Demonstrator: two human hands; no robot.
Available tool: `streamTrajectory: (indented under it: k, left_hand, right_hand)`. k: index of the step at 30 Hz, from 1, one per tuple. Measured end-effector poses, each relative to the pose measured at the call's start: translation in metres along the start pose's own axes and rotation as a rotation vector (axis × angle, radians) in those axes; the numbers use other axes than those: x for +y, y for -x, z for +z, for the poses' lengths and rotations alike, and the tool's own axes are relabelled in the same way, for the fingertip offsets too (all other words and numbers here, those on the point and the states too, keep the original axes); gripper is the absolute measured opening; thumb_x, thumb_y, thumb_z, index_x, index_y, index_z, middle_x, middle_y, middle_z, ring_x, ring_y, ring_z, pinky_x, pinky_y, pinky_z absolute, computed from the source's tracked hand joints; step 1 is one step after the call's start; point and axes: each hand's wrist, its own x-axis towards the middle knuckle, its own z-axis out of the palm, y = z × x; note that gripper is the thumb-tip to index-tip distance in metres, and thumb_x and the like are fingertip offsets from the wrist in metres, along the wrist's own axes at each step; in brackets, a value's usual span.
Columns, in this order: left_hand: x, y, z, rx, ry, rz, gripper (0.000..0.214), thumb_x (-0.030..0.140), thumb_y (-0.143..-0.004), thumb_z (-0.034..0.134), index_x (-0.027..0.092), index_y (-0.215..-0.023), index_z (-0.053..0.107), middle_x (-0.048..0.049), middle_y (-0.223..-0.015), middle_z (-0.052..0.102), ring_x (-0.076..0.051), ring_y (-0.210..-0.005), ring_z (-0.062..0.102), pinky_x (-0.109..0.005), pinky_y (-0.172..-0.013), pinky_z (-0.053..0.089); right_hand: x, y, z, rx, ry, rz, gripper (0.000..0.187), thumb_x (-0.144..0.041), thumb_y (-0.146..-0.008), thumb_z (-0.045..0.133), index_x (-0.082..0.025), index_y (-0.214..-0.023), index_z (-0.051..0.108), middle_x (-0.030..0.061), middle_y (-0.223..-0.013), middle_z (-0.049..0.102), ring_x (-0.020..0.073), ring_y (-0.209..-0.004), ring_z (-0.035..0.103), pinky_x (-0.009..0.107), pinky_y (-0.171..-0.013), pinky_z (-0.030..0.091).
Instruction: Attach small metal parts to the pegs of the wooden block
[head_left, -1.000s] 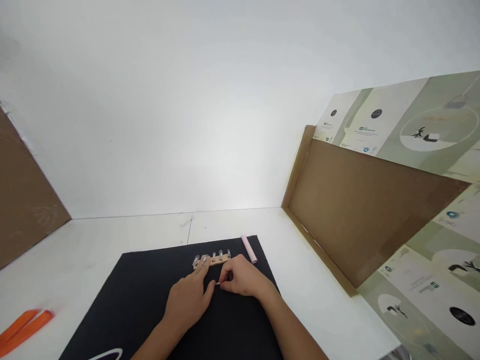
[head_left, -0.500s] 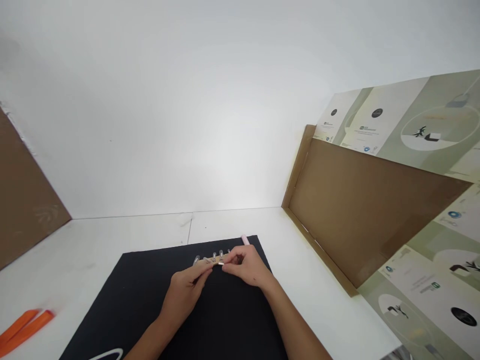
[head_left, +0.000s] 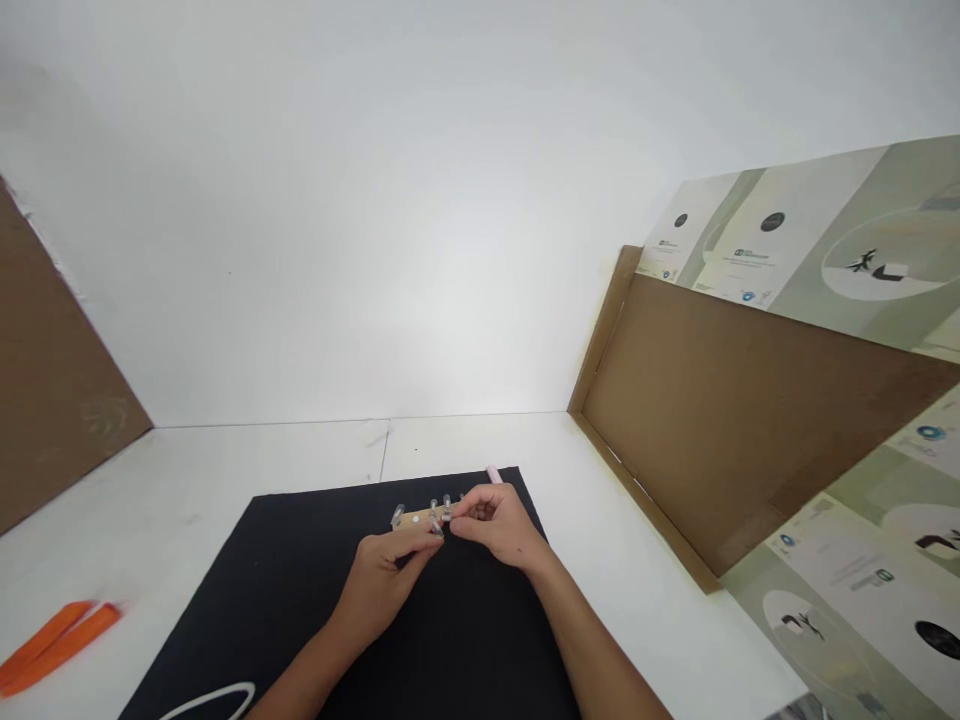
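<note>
We have a small wooden strip point(head_left: 414, 519) between our hands, near the top of the black mat point(head_left: 225, 620). Our left hand point(head_left: 379, 590) comes in from the lower middle, palm down, its fingers closed on the strip's near edge. Our right hand point(head_left: 491, 525) reaches from the lower right, pinching the strip's right end. We count four clear pegs point(head_left: 397, 516) on it, though fingers may hide more. One pink stick point(head_left: 494, 474) shows just beyond our right hand, and two orange strips point(head_left: 60, 635) lie at lower left.
</note>
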Motion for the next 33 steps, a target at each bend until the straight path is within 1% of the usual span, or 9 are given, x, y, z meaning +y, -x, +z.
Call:
streamTrajectory:
  k: [2,4,7,11,13,19,27,29,33]
  left_hand:
    - [0.003,-0.001,0.0,-0.009,0.03,-0.002,0.022,0.037,-0.088,0.057,0.031,-0.089,0.078,0.0004,-0.095,0.077,-0.022,-0.089,0.072,-0.033,-0.082,0.058]
    - [0.005,-0.001,-0.001,0.007,0.055,0.023,0.022,0.035,-0.088,0.057,0.029,-0.088,0.078,-0.0015,-0.1,0.076,-0.021,-0.092,0.071,-0.034,-0.084,0.057]
    - [0.005,-0.001,-0.001,0.028,0.075,0.063,0.02,0.033,-0.088,0.058,0.03,-0.09,0.078,-0.0018,-0.105,0.075,-0.02,-0.095,0.07,-0.033,-0.088,0.056]
    - [0.0,-0.001,0.0,0.014,0.058,0.05,0.017,0.032,-0.087,0.06,0.031,-0.09,0.077,0.0006,-0.097,0.077,-0.019,-0.092,0.072,-0.032,-0.087,0.057]
    - [-0.001,-0.001,-0.001,-0.002,0.049,0.034,0.018,0.032,-0.088,0.06,0.032,-0.093,0.077,0.0013,-0.097,0.077,-0.019,-0.092,0.072,-0.032,-0.087,0.057]
    - [0.0,-0.001,-0.002,-0.035,0.059,0.035,0.021,0.031,-0.09,0.057,0.033,-0.099,0.076,0.0016,-0.102,0.076,-0.019,-0.095,0.071,-0.032,-0.09,0.056]
    - [0.005,-0.001,-0.001,0.048,0.058,0.075,0.021,0.031,-0.09,0.057,0.029,-0.09,0.077,-0.0036,-0.098,0.073,-0.018,-0.09,0.068,-0.03,-0.082,0.057]
    - [0.004,-0.002,-0.001,0.052,0.07,0.094,0.02,0.029,-0.09,0.057,0.028,-0.09,0.077,-0.004,-0.097,0.073,-0.017,-0.088,0.069,-0.029,-0.081,0.057]
    - [0.001,-0.003,-0.002,0.087,0.063,0.133,0.017,0.026,-0.088,0.06,0.026,-0.086,0.077,-0.0038,-0.093,0.074,-0.017,-0.084,0.07,-0.028,-0.078,0.057]
  right_hand:
    - [-0.002,0.003,0.0,-0.135,0.021,0.036,0.028,-0.04,-0.061,0.084,-0.016,-0.072,0.072,-0.0013,-0.061,0.066,0.0103,-0.054,0.058,0.025,-0.055,0.045]
    - [-0.004,0.004,0.001,-0.184,0.015,0.042,0.03,-0.04,-0.059,0.085,-0.016,-0.072,0.072,-0.0004,-0.063,0.066,0.011,-0.055,0.058,0.025,-0.055,0.045]
    - [-0.002,0.002,0.006,-0.039,-0.028,-0.004,0.029,-0.04,-0.06,0.084,-0.017,-0.071,0.072,-0.0003,-0.063,0.067,0.0121,-0.057,0.059,0.026,-0.057,0.046]
    - [-0.001,-0.003,0.005,0.11,-0.039,-0.028,0.026,-0.039,-0.062,0.084,-0.018,-0.071,0.072,0.0005,-0.067,0.069,0.0132,-0.06,0.062,0.027,-0.06,0.048]
    - [-0.002,-0.003,0.0,0.097,-0.034,-0.013,0.026,-0.038,-0.061,0.084,-0.017,-0.071,0.072,0.0005,-0.066,0.069,0.0128,-0.059,0.061,0.027,-0.059,0.048]
    - [-0.003,0.003,-0.008,-0.106,-0.005,0.016,0.025,-0.034,-0.061,0.085,-0.016,-0.073,0.073,-0.0003,-0.063,0.068,0.0115,-0.057,0.06,0.025,-0.056,0.046]
    - [0.007,-0.004,-0.002,0.1,0.011,-0.041,0.022,-0.034,-0.066,0.082,-0.016,-0.075,0.073,0.0011,-0.067,0.07,0.0114,-0.059,0.061,0.025,-0.058,0.045]
    - [0.004,-0.003,-0.005,0.086,0.0,-0.033,0.022,-0.033,-0.065,0.083,-0.016,-0.074,0.073,0.001,-0.066,0.07,0.0114,-0.058,0.06,0.025,-0.058,0.045]
    - [-0.002,0.003,-0.01,-0.083,-0.007,0.036,0.022,-0.03,-0.061,0.085,-0.016,-0.073,0.074,0.0003,-0.064,0.069,0.0108,-0.056,0.059,0.024,-0.055,0.043]
